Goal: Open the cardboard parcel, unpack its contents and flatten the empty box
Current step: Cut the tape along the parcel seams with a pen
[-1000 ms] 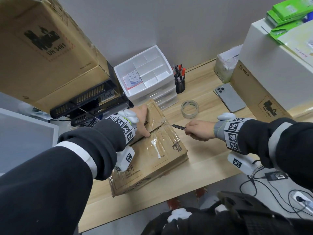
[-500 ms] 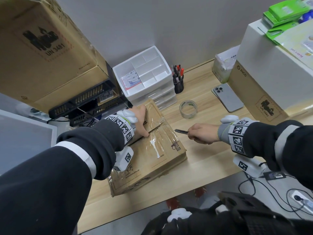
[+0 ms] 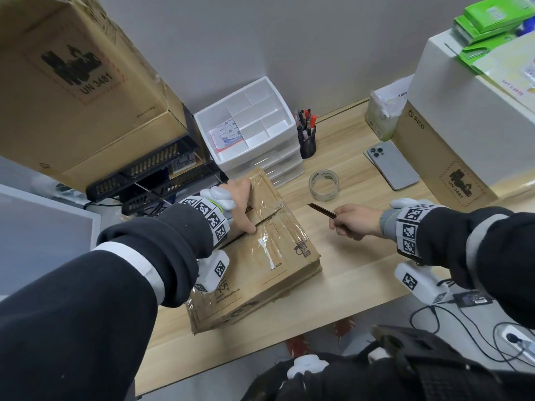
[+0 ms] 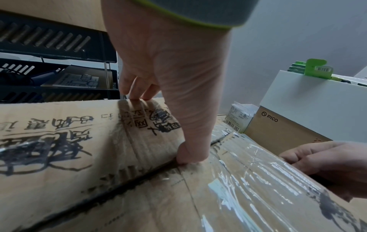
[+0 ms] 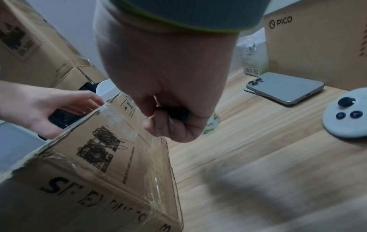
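The brown cardboard parcel [image 3: 269, 256], wrapped in clear tape, lies on the wooden desk [image 3: 362, 273]. Its centre seam shows as a dark slit [image 4: 123, 188]. My left hand [image 3: 243, 208] grips the far flap: the thumb [image 4: 190, 155] sits at the seam and the fingers [image 4: 137, 92] curl over the far edge. To the right of the parcel and clear of it, my right hand [image 3: 351, 221] is closed round a dark cutter. The cutter's blade [image 3: 321, 210] points left toward the parcel. In the right wrist view the right hand [image 5: 168, 120] is a fist on the handle beside the parcel's corner [image 5: 111, 141].
A tape roll [image 3: 323, 185], a phone [image 3: 392, 164] and a pen cup [image 3: 307, 143] lie behind the parcel. A white drawer unit [image 3: 249, 128], black trays [image 3: 150, 180] and a big carton [image 3: 81, 82] crowd the back left. A PICO box [image 3: 463, 140] stands at the right.
My right hand with the cutter has drifted a little to the right, away from the parcel, and the blade tip has risen slightly. The left hand keeps its hold on the flap.
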A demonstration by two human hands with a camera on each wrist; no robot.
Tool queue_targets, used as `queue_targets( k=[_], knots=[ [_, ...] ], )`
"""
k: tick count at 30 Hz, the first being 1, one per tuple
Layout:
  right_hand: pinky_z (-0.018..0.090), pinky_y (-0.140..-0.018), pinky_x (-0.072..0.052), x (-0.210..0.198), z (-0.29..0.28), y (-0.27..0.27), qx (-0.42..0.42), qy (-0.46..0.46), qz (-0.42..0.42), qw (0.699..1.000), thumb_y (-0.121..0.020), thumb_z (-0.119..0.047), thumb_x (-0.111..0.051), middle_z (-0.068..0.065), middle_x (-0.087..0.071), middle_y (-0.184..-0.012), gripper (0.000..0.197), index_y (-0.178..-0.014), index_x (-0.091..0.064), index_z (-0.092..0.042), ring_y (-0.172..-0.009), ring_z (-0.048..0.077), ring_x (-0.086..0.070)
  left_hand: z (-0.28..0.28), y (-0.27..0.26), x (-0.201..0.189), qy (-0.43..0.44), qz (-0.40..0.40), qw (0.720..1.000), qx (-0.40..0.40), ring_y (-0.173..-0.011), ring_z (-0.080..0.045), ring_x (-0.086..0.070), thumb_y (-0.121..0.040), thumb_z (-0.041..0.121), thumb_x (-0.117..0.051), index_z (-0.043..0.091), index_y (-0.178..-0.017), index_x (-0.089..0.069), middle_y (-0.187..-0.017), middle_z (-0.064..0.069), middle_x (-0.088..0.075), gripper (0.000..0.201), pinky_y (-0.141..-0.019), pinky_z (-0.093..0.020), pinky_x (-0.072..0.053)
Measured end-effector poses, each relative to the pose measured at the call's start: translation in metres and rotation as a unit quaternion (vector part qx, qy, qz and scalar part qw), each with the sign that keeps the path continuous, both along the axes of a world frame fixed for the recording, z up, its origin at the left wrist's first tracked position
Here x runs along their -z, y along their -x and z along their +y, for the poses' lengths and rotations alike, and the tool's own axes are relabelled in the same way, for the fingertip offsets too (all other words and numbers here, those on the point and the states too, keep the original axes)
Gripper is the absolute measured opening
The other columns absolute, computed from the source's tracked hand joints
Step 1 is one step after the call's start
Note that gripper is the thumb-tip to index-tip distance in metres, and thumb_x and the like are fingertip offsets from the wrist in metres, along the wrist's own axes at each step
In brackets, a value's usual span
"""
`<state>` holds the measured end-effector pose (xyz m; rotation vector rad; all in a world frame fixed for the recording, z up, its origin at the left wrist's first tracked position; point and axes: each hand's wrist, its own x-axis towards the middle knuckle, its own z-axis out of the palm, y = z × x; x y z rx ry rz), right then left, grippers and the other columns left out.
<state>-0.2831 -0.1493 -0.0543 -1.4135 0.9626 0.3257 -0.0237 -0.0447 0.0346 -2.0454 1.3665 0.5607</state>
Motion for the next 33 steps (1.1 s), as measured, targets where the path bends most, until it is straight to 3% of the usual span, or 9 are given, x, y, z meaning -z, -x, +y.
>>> queue_targets(
  k=[4,7,14,21,27,30,33],
  knots=[
    [0.022,-0.046,-0.03,0.004,0.005,-0.002,-0.017,0.011,0.01,1.0,-0.102,-0.022,-0.039,0.002,-0.051,-0.069,0.022,-0.105,-0.06,-0.017,-0.053,0.015,-0.038,0.003,-0.001,0.001,0.008,-0.005,1.0,0.006,-0.093,-0.025,-0.058,-0.051,0.066,-0.081,0.017,-0.113,-0.03,-0.115,-0.009,-0.046,0.094,-0.083,-0.045,-0.057],
    [0.023,-0.046,-0.031,0.008,0.007,-0.002,-0.02,0.009,0.022,1.0,-0.102,-0.026,-0.04,0.001,-0.051,-0.071,0.024,-0.109,-0.062,-0.018,-0.054,0.014,-0.039,0.004,-0.001,0.002,0.014,-0.009,1.0,0.009,-0.093,-0.026,-0.058,-0.049,0.067,-0.081,0.017,-0.111,-0.03,-0.115,-0.01,-0.047,0.094,-0.082,-0.045,-0.057],
    [0.025,-0.046,-0.031,0.024,0.006,-0.004,0.016,-0.003,0.047,0.999,-0.098,-0.012,-0.042,0.004,-0.055,-0.071,0.019,-0.091,-0.06,-0.01,-0.054,0.015,-0.043,0.005,-0.001,0.004,0.027,-0.006,1.0,0.011,-0.094,-0.027,-0.058,-0.049,0.067,-0.081,0.015,-0.114,-0.033,-0.115,-0.01,-0.048,0.097,-0.082,-0.044,-0.057],
    [0.023,-0.045,-0.033,0.032,0.005,-0.006,0.021,-0.002,0.078,0.997,-0.097,-0.007,-0.04,0.0,-0.062,-0.062,0.017,-0.093,-0.057,-0.008,-0.047,0.013,-0.044,0.007,-0.001,0.005,0.037,-0.008,0.999,0.023,-0.09,-0.025,-0.057,-0.053,0.066,-0.082,0.014,-0.118,-0.035,-0.116,-0.01,-0.05,0.096,-0.068,-0.036,-0.049],
    [0.026,-0.047,-0.037,0.041,0.006,-0.011,0.024,0.002,0.07,0.997,-0.099,-0.006,-0.041,0.002,-0.058,-0.067,0.015,-0.103,-0.055,-0.006,-0.054,0.016,-0.044,0.003,0.001,0.004,0.022,-0.009,0.999,0.027,-0.09,-0.026,-0.056,-0.055,0.065,-0.083,0.014,-0.116,-0.035,-0.115,-0.01,-0.05,0.092,-0.066,-0.038,-0.048],
    [0.032,-0.057,-0.049,0.05,0.004,-0.015,0.028,0.009,0.076,0.997,-0.099,-0.003,-0.038,0.008,-0.058,-0.07,0.017,-0.099,-0.055,-0.006,-0.059,0.02,-0.052,0.003,0.002,0.004,0.029,-0.013,0.999,0.027,-0.087,-0.026,-0.056,-0.053,0.065,-0.082,0.014,-0.112,-0.035,-0.11,-0.009,-0.05,0.091,-0.065,-0.037,-0.048],
    [0.04,-0.078,-0.054,0.062,-0.001,-0.019,-0.029,0.101,0.116,0.988,-0.098,-0.013,-0.05,0.016,-0.067,-0.087,0.019,-0.103,-0.064,-0.001,-0.073,0.027,-0.058,0.005,0.002,0.007,0.043,-0.022,0.998,0.028,-0.084,-0.027,-0.056,-0.047,0.067,-0.081,0.017,-0.106,-0.032,-0.107,-0.009,-0.05,0.092,-0.066,-0.038,-0.052]
  ],
)
